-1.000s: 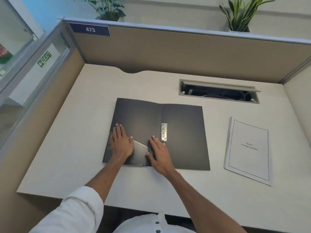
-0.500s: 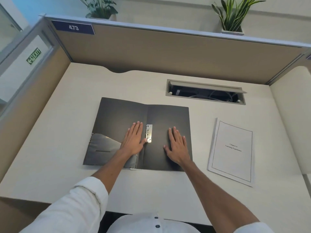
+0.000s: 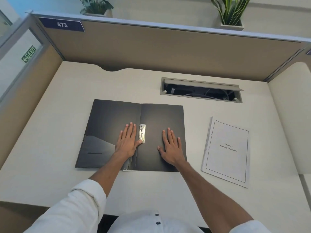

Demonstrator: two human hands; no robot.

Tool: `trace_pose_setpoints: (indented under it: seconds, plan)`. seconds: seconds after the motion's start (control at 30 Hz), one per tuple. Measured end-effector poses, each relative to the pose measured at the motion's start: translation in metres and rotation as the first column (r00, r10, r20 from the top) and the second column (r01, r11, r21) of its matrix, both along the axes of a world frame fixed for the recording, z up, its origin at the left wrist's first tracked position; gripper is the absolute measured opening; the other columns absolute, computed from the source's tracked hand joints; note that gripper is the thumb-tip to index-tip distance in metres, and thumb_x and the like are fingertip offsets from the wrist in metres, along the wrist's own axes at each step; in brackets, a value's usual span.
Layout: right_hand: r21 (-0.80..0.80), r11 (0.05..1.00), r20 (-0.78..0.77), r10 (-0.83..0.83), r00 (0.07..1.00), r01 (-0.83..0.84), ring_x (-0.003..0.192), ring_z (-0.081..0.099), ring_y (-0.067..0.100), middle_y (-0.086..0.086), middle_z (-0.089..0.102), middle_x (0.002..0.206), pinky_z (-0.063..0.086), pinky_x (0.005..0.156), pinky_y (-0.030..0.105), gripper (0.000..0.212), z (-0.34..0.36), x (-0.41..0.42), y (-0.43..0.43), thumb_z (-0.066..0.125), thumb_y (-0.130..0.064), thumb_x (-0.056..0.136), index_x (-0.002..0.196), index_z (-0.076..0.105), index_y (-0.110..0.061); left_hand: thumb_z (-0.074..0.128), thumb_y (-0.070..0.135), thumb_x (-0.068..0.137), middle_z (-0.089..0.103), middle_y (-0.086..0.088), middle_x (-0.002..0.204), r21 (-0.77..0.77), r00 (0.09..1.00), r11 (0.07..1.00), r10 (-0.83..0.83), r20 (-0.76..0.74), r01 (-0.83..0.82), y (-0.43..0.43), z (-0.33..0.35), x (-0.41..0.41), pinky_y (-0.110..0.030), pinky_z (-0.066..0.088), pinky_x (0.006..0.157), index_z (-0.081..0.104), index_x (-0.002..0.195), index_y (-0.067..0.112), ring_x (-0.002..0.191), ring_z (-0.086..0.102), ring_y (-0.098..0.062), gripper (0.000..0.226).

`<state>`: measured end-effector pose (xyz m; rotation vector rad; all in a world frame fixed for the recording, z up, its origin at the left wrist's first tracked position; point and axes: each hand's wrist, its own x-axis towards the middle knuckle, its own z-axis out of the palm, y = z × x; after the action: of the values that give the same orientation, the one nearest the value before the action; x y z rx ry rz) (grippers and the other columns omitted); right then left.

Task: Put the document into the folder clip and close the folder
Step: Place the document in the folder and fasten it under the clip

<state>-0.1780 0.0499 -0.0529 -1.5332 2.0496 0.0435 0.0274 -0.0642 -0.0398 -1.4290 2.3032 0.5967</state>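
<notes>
Both grips flat (fingers spread): left hand (image 3: 127, 142), right hand (image 3: 171, 147), seemingly pressing folder (image 3: 107, 121).

On the pale desk (image 3: 50, 140) lie an open dark folder (image 3: 109, 125) and, just right, a document (image 3: 227, 152).

I see the folder (image 3: 117, 118) open on the desk (image 3: 50, 148), my hands flat either side of its clip (image 3: 142, 133); the document (image 3: 227, 152) lies right.
</notes>
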Motion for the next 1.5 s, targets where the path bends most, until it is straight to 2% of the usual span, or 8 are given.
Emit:
trace_pose_setpoints:
  seconds: [0.23, 0.47, 0.63, 0.83, 1.0, 1.13, 1.3, 1.5]
  plan:
    - [0.015, 1.0, -0.006, 0.013, 1.0, -0.013, 0.173, -0.018, 0.023, 0.003, -0.024, 0.182, -0.001, 0.14, 0.054, 0.08, -0.001, -0.002, 0.0, 0.032, -0.051, 0.116, 0.176, -0.013, -0.023, 0.024, 0.052, 0.118, -0.023, -0.005, 0.184, 0.096, 0.995, 0.995, 0.006, -0.102, 0.003, -0.008, 0.005, 0.007, -0.052, -0.001, 0.143, -0.013, 0.176, 0.02, 0.173, -0.019, -0.026, 0.076]
    - [0.008, 1.0, -0.016, 0.015, 1.0, -0.015, 0.173, -0.018, 0.022, 0.003, -0.024, 0.183, -0.001, 0.14, 0.053, 0.079, 0.0, 0.0, 0.001, 0.031, -0.049, 0.116, 0.176, -0.013, -0.022, 0.032, 0.032, 0.122, 0.031, 0.014, 0.181, -0.115, 0.955, 0.989, -0.125, -0.269, 0.097, -0.001, 0.008, 0.01, -0.037, 0.021, 0.139, 0.036, 0.172, 0.029, 0.174, 0.015, -0.014, 0.051]
    - [0.014, 1.0, -0.007, 0.016, 1.0, -0.016, 0.172, -0.018, 0.022, 0.003, -0.025, 0.182, -0.002, 0.14, 0.053, 0.079, 0.0, -0.002, 0.001, 0.032, -0.049, 0.116, 0.176, -0.014, -0.023, 0.041, 0.017, 0.119, 0.054, 0.003, 0.169, -0.182, 0.933, 0.982, -0.106, -0.344, 0.044, 0.0, 0.013, 0.0, -0.037, 0.029, 0.137, 0.053, 0.162, 0.02, 0.168, 0.033, -0.018, 0.045]
    - [0.009, 1.0, -0.006, 0.021, 1.0, -0.021, 0.172, -0.019, 0.023, 0.003, -0.025, 0.182, -0.002, 0.141, 0.053, 0.079, -0.002, -0.002, 0.001, 0.03, -0.05, 0.117, 0.176, -0.015, -0.022, 0.046, 0.026, 0.118, 0.08, -0.007, 0.122, -0.089, 0.882, 0.975, 0.143, -0.448, -0.204, -0.013, 0.027, -0.017, -0.053, 0.061, 0.088, 0.055, 0.132, 0.014, 0.106, 0.077, -0.041, 0.021]
    - [0.009, 1.0, -0.008, 0.029, 1.0, -0.029, 0.172, -0.02, 0.024, 0.003, -0.026, 0.182, -0.003, 0.141, 0.053, 0.079, -0.006, -0.004, 0.001, 0.028, -0.052, 0.116, 0.175, -0.015, -0.023, 0.055, 0.024, 0.115, 0.08, -0.009, 0.109, -0.097, 0.818, 0.932, 0.252, -0.516, -0.348, -0.027, 0.033, -0.031, -0.052, 0.061, 0.087, 0.064, 0.122, 0.012, 0.099, 0.075, -0.034, 0.016]
    - [-0.006, 1.0, -0.01, 0.028, 1.0, -0.028, 0.172, -0.02, 0.023, 0.002, -0.025, 0.182, -0.003, 0.141, 0.053, 0.079, -0.009, -0.005, 0.001, 0.028, -0.053, 0.116, 0.176, -0.015, -0.024, 0.052, 0.023, 0.116, 0.076, -0.009, 0.114, -0.191, 0.875, 0.938, 0.179, -0.449, -0.29, -0.031, 0.031, -0.04, -0.051, 0.06, 0.093, 0.064, 0.124, 0.013, 0.113, 0.069, -0.03, 0.018]
    - [-0.015, 0.999, -0.015, 0.029, 0.999, -0.029, 0.172, -0.02, 0.023, 0.002, -0.026, 0.182, -0.003, 0.141, 0.053, 0.08, -0.013, -0.006, 0.002, 0.027, -0.055, 0.115, 0.175, -0.016, -0.024, 0.042, 0.019, 0.117, 0.063, -0.003, 0.155, -0.217, 0.967, 0.965, 0.092, -0.236, -0.145, -0.032, 0.023, -0.047, -0.049, 0.056, 0.112, 0.055, 0.152, 0.017, 0.151, 0.05, -0.027, 0.038]
    - [-0.029, 0.999, -0.012, 0.032, 0.999, -0.033, 0.172, -0.021, 0.022, 0.002, -0.026, 0.182, -0.003, 0.141, 0.053, 0.08, -0.016, -0.008, 0.003, 0.027, -0.056, 0.115, 0.175, -0.016, -0.024, 0.038, 0.024, 0.119, 0.02, -0.003, 0.185, -0.212, 0.999, 0.977, -0.014, -0.035, 0.007, -0.033, 0.013, -0.043, -0.053, 0.022, 0.141, 0.014, 0.178, 0.02, 0.174, 0.013, -0.032, 0.064]
